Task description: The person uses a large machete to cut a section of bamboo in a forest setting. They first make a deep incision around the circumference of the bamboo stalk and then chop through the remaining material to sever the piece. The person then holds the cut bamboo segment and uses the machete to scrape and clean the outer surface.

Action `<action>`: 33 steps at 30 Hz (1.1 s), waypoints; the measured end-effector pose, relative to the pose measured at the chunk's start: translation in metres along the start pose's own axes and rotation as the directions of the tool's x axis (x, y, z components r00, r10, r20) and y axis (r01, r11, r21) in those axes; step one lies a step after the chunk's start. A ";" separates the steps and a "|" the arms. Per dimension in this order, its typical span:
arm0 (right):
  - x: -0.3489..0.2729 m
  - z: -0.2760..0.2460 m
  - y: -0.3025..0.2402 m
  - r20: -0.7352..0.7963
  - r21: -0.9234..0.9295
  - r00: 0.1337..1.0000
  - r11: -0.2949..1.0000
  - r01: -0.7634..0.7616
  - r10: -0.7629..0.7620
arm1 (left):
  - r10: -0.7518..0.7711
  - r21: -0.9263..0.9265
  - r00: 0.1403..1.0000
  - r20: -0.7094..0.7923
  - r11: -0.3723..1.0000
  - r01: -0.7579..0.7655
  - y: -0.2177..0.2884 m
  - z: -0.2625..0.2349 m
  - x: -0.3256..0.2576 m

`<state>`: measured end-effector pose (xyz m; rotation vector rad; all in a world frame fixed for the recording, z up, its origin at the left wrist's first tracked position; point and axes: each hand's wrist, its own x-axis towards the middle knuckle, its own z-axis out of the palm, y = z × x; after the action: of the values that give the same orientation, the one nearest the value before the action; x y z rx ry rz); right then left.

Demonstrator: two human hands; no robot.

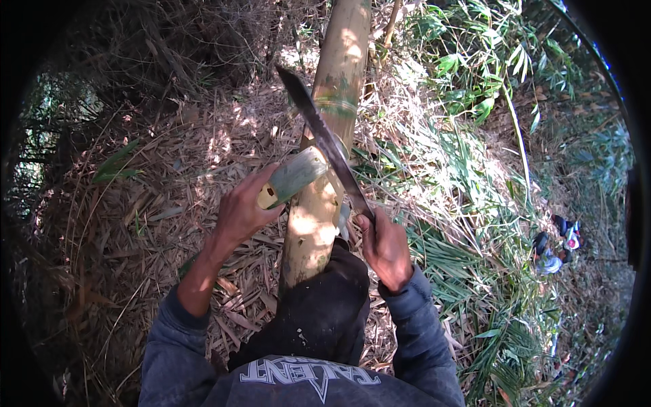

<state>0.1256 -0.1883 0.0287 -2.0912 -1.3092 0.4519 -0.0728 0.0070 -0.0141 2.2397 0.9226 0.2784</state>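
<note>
My left hand (245, 207) grips a short green bamboo section (296, 178) by its near left end, where a pale cut face shows. The section is tilted, its far right end up against the blade of a machete (331, 146). My right hand (388, 249) is closed around the machete's handle, mostly hidden in the fist. The dark blade slants up and to the left, crossing over a thick yellowish bamboo pole (313, 227). This pole runs away from me beneath both hands, and its near end meets my dark trouser leg (319, 305).
Dry bamboo leaves (169, 237) cover the ground on the left. Cut green fronds (447, 271) lie to the right, with leafy green shoots (488, 74) at the far right. Several small blue, dark and red items (557, 244) lie on the right. Tangled dry brush (183, 47) stands at the far left.
</note>
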 end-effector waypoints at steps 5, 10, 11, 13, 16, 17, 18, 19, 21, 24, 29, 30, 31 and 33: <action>0.002 0.009 -0.019 -0.234 0.323 0.972 0.943 0.079 -0.002 | 0.011 -0.004 1.000 -0.010 1.000 -0.011 0.000 0.003 -0.004; 0.015 0.038 0.032 0.003 -0.006 1.000 1.000 -0.008 0.008 | -0.017 0.009 0.999 0.035 1.000 0.017 0.002 0.001 -0.001; 0.016 0.038 0.032 0.004 0.035 1.000 0.999 -0.017 0.017 | -0.046 0.025 0.997 0.068 0.999 0.045 0.006 -0.003 -0.002; 0.016 0.035 0.030 0.005 0.114 0.999 0.993 -0.039 0.039 | -0.015 -0.045 0.995 0.096 0.999 0.020 0.001 -0.003 0.000; 0.018 0.037 0.030 0.020 0.096 1.000 0.995 -0.007 0.006 | 0.088 -0.272 0.989 0.120 0.961 -0.052 -0.025 -0.005 0.011; 0.017 0.035 0.031 0.033 0.083 0.999 0.997 0.003 -0.006 | 0.071 -0.335 0.981 0.179 0.942 -0.007 -0.025 -0.005 0.013; 0.016 0.032 0.032 0.027 0.057 0.999 0.998 0.018 -0.019 | 0.059 -0.394 0.969 0.238 0.918 0.041 -0.024 -0.005 0.014; 0.014 0.026 0.031 0.021 0.031 0.999 0.999 0.032 -0.033 | 0.038 -0.295 0.986 0.160 0.955 0.011 -0.022 -0.005 0.011; 0.009 0.011 0.020 0.036 0.002 0.999 1.000 0.007 -0.007 | 0.018 -0.093 1.000 0.007 0.996 -0.017 -0.004 -0.005 0.001; 0.005 -0.009 -0.001 0.081 0.024 0.992 0.995 -0.098 0.096 | 0.045 -0.023 0.998 -0.043 0.999 -0.046 0.000 -0.001 -0.002; 0.000 0.006 -0.013 -0.292 0.194 0.955 0.974 0.116 -0.055 | 0.019 -0.055 1.000 -0.021 0.998 -0.020 -0.001 0.000 -0.003; 0.003 0.011 -0.014 -0.309 0.214 0.948 0.966 0.145 -0.073 | 0.007 -0.060 1.000 -0.012 0.998 -0.008 -0.001 -0.002 -0.002; 0.006 0.015 -0.013 -0.327 0.234 0.941 0.957 0.174 -0.091 | 0.004 -0.062 1.000 -0.006 0.998 -0.004 -0.001 -0.004 -0.003; 0.010 0.035 0.019 -0.041 -0.010 0.998 0.999 -0.047 0.046 | 0.005 -0.070 1.000 0.001 0.998 -0.005 -0.002 -0.007 -0.001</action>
<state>0.1229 -0.1742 -0.0098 -2.1323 -1.2445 0.4207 -0.0782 0.0111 -0.0100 2.1779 0.8936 0.3070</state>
